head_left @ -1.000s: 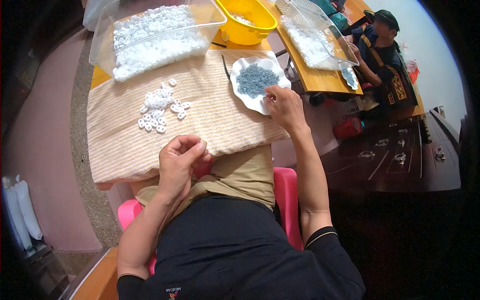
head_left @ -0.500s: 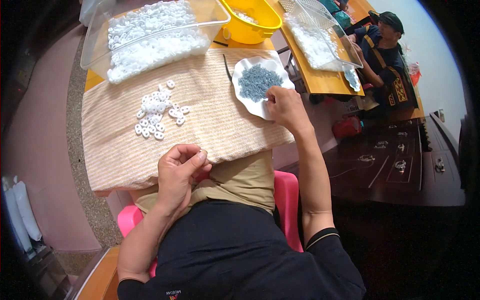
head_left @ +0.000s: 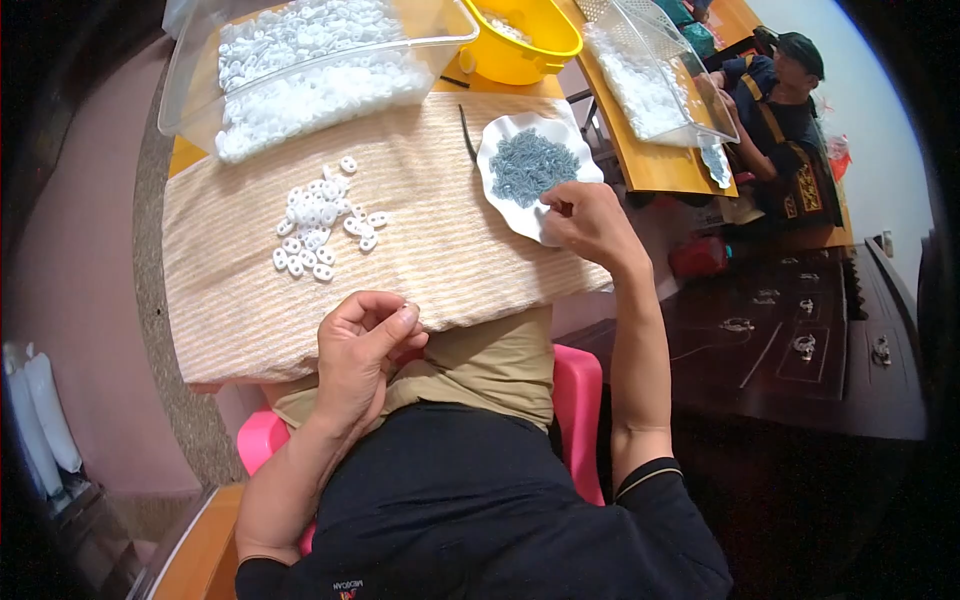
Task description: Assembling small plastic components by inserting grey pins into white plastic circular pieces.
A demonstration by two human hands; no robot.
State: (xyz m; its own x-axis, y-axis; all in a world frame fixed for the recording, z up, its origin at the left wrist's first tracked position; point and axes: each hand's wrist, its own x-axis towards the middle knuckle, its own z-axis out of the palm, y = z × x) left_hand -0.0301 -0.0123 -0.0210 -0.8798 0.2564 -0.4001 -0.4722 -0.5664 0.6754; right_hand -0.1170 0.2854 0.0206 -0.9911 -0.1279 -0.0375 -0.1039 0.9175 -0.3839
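Note:
My left hand hovers at the near edge of the striped cloth, thumb and forefinger pinched together on something too small to make out. Over the near right rim of a scalloped white dish is my right hand, its fingers drawn together; what they hold, if anything, is hidden. Inside the dish lies a heap of small grey-blue pieces. Several white oval plastic pieces with two holes lie in a loose pile on the cloth, left of the dish and beyond my left hand.
A clear plastic bin full of white pieces stands at the far left, beside a yellow basket. The striped cloth covers the near table. At a second table on the right, a person sits by another clear bin.
The view has shifted slightly, moving the table things a little right in the picture. My right hand has drawn back slightly toward the dish's near rim. My left hand keeps its pinch.

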